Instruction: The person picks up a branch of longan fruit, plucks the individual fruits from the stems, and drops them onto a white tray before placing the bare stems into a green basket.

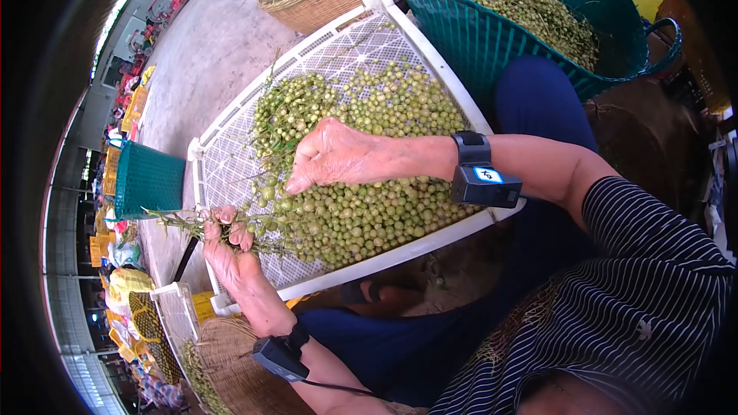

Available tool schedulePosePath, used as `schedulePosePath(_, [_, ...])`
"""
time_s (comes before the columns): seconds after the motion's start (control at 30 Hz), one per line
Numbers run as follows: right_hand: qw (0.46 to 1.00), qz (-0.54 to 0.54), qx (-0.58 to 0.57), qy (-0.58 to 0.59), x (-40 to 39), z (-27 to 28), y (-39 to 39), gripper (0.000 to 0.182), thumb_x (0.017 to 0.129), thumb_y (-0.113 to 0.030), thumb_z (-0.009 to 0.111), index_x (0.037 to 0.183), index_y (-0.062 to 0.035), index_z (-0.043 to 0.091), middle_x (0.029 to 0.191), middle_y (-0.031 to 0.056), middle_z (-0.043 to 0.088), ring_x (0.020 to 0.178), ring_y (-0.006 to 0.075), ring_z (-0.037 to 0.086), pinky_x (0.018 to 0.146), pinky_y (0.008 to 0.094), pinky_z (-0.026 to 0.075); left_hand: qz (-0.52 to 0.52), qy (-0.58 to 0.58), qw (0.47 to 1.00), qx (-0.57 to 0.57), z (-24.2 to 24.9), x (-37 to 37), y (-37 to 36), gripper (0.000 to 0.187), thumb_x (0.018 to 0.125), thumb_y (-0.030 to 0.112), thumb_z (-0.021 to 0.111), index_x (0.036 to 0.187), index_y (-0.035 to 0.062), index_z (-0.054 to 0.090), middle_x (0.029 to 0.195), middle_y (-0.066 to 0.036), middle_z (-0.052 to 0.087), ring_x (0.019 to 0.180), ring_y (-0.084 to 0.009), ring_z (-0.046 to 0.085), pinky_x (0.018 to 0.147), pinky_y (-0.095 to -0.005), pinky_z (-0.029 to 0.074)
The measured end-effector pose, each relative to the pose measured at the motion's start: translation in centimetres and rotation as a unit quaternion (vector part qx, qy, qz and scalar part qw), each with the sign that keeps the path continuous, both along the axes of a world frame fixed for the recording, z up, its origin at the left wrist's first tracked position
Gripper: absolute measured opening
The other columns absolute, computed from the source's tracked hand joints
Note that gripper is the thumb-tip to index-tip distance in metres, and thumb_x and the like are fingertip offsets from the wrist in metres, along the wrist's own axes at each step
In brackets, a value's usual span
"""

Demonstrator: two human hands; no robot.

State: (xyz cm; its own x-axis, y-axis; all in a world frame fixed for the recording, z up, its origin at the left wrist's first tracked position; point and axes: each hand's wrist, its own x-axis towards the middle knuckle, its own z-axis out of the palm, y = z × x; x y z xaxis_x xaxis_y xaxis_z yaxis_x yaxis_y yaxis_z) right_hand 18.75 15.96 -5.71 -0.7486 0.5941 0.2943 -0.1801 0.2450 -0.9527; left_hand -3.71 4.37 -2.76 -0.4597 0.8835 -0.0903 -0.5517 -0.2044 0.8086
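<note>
My left hand [231, 247] is closed around a bunch of thin green stems [183, 220] at the near left edge of a white mesh tray [219, 127]. The stems stick out to the left and, on the other side, over the tray. My right hand [330, 157] is curled closed above the tray, thumb pointing to the stems; what its fingers hold, if anything, is hidden. Many small round green fruits [392, 215] lie loose on the mesh under and around it. Further back on the tray, some fruits [296, 104] lie with bits of stem and leaf.
A large teal basket [453, 34] with a heap of fruits [530, 11] stands at the upper right. A wicker basket [330, 4] of green stems is behind the tray. Another teal basket [150, 180] stands at left. Below are a second white tray [177, 307] and a woven basket [238, 369].
</note>
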Motion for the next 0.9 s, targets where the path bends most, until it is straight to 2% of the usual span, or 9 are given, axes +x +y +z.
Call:
schedulePosePath(0.03, [0.998, 0.023, -0.052, 0.013, 0.3, -0.3, 0.0, 0.024, 0.077, -0.020, 0.065, 0.065, -0.0004, 0.060, 0.053, -0.0012, 0.048, 0.050, 0.0051, 0.043, 0.044, 0.0233, 0.033, 0.004, 0.002, 1.000, -0.005, 0.0, 0.1, 0.0, 0.011, 0.092, 0.018, 0.046, 0.087, 0.0077, 0.045, 0.074, -0.004, 0.042, 0.048, -0.0090, 0.033, 0.038, -0.0213, 0.027])
schedulePosePath(0.13, [0.998, 0.021, -0.055, 0.004, 0.4, -0.3, 0.2, 0.022, 0.078, -0.019, 0.064, 0.065, -0.0008, 0.060, 0.053, -0.0016, 0.047, 0.049, 0.0040, 0.041, 0.043, 0.0220, 0.032, 0.016, 0.004, 1.000, -0.009, -0.1, 0.0, -0.1, 0.010, 0.091, 0.015, 0.046, 0.086, 0.0070, 0.044, 0.074, -0.004, 0.044, 0.049, -0.0081, 0.034, 0.037, -0.0203, 0.026])
schedulePosePath(0.3, [0.999, 0.038, -0.008, 0.021, 0.7, -0.4, 0.6, 0.019, 0.073, -0.017, 0.066, 0.066, -0.0001, 0.060, 0.054, -0.0008, 0.049, 0.051, 0.0050, 0.043, 0.044, 0.0236, 0.033, 0.008, 0.001, 1.000, -0.017, -0.4, -0.9, -0.1, 0.006, 0.091, 0.012, 0.045, 0.087, 0.0070, 0.044, 0.075, -0.005, 0.046, 0.049, -0.0074, 0.034, 0.035, -0.0193, 0.026])
schedulePosePath(0.47, [0.999, 0.044, 0.005, 0.014, 0.5, -0.4, 0.1, 0.020, 0.069, -0.017, 0.069, 0.067, 0.0013, 0.060, 0.055, 0.0006, 0.051, 0.053, 0.0058, 0.046, 0.045, 0.0252, 0.035, 0.026, 0.006, 0.999, -0.032, -0.1, -0.2, 0.0, 0.015, 0.093, 0.020, 0.045, 0.085, 0.0081, 0.045, 0.074, -0.004, 0.043, 0.047, -0.0089, 0.033, 0.038, -0.0215, 0.026])
schedulePosePath(0.77, [1.000, 0.026, 0.014, -0.003, 0.7, -0.6, 1.2, 0.020, 0.077, -0.016, 0.060, 0.068, 0.0020, 0.061, 0.055, 0.0006, 0.051, 0.046, 0.0051, 0.041, 0.040, 0.0228, 0.030, 0.027, -0.006, 0.999, -0.035, -0.3, -0.6, 0.1, 0.015, 0.093, 0.021, 0.044, 0.086, 0.0082, 0.044, 0.072, -0.004, 0.042, 0.046, -0.0086, 0.033, 0.037, -0.0214, 0.026])
schedulePosePath(0.8, [0.981, 0.026, 0.188, 0.023, 0.8, -1.2, 2.5, 0.017, 0.077, -0.014, 0.059, 0.071, 0.0026, 0.061, 0.057, 0.0011, 0.052, 0.045, 0.0046, 0.040, 0.038, 0.0219, 0.029, 0.027, -0.006, 0.999, -0.036, -0.3, -0.8, 0.1, 0.015, 0.093, 0.021, 0.044, 0.086, 0.0082, 0.044, 0.072, -0.004, 0.042, 0.046, -0.0086, 0.033, 0.037, -0.0214, 0.026])
schedulePosePath(0.83, [0.933, 0.026, 0.357, 0.048, 0.7, -2.0, 3.4, 0.016, 0.077, -0.012, 0.058, 0.073, 0.0032, 0.061, 0.059, 0.0016, 0.053, 0.044, 0.0041, 0.040, 0.036, 0.0209, 0.027, 0.016, -0.018, 0.999, -0.024, -0.3, -1.1, -0.1, 0.016, 0.093, 0.022, 0.044, 0.085, 0.0082, 0.044, 0.072, -0.004, 0.041, 0.045, -0.0083, 0.032, 0.036, -0.0213, 0.025])
schedulePosePath(0.87, [0.933, 0.025, 0.356, 0.048, 0.7, -2.3, 3.5, 0.016, 0.077, -0.012, 0.058, 0.073, 0.0032, 0.061, 0.059, 0.0016, 0.053, 0.044, 0.0041, 0.040, 0.036, 0.0209, 0.027, 0.005, -0.030, 0.999, -0.012, -0.4, -1.3, -0.2, 0.016, 0.094, 0.022, 0.043, 0.085, 0.0082, 0.043, 0.072, -0.003, 0.041, 0.045, -0.0080, 0.032, 0.035, -0.0212, 0.025])
schedulePosePath(0.9, [0.997, 0.063, 0.032, 0.042, 0.8, -2.6, 3.6, 0.014, 0.077, -0.009, 0.058, 0.077, 0.0041, 0.061, 0.061, 0.0026, 0.054, 0.043, 0.0040, 0.039, 0.034, 0.0200, 0.026, 0.008, -0.041, 0.999, -0.010, -0.4, -1.3, -0.2, 0.016, 0.094, 0.022, 0.042, 0.085, 0.0083, 0.042, 0.072, -0.003, 0.040, 0.044, -0.0075, 0.032, 0.033, -0.0210, 0.024])
